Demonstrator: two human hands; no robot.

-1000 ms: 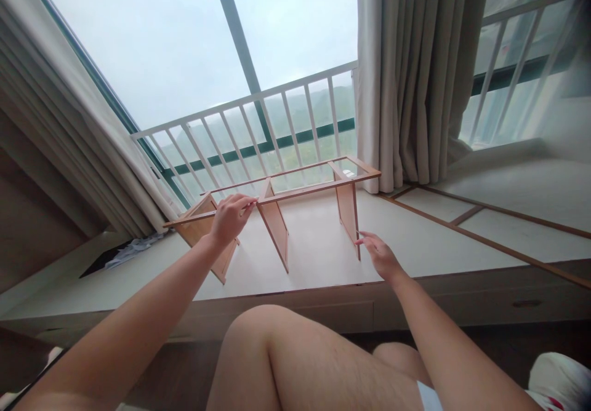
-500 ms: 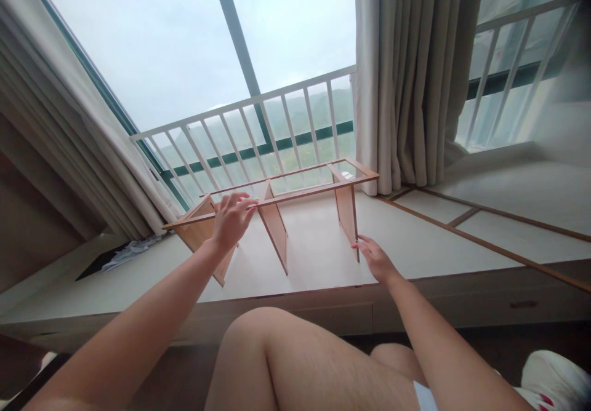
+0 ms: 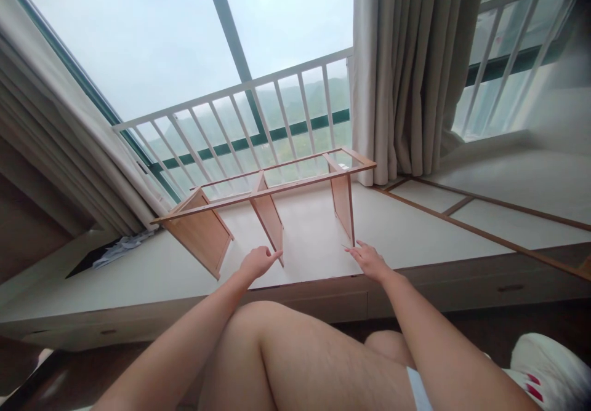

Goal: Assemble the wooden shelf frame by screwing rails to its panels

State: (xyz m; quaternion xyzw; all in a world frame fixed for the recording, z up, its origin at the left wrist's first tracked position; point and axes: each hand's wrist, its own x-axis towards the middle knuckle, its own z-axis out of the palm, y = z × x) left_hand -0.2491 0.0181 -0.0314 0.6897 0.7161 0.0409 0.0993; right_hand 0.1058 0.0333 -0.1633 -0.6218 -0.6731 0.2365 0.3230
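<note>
A wooden shelf frame (image 3: 295,183) stands on the white window ledge, its long rails on top and three crosswise panels hanging down from them. My left hand (image 3: 259,262) is closed, with thumb and fingertips at the lower end of the middle panel (image 3: 269,217). Beside the lower end of the right panel (image 3: 342,205) is my right hand (image 3: 369,259), its fingers pinched together. Something thin and pale pokes out at those fingertips, too small to name. The left panel (image 3: 201,232) has no hand on it.
Another wooden ladder-like frame (image 3: 457,207) lies on the ledge (image 3: 309,263) at right. Crumpled pale cloth or plastic (image 3: 120,249) rests on a dark flat item at left. Behind are white railings (image 3: 235,115), a window and curtains (image 3: 406,72). My bent knee (image 3: 249,325) is close to the ledge's front edge.
My left hand has come down from the top rail to the lower end of the middle panel. My right hand stays by the right panel's lower end. The view has shifted slightly.
</note>
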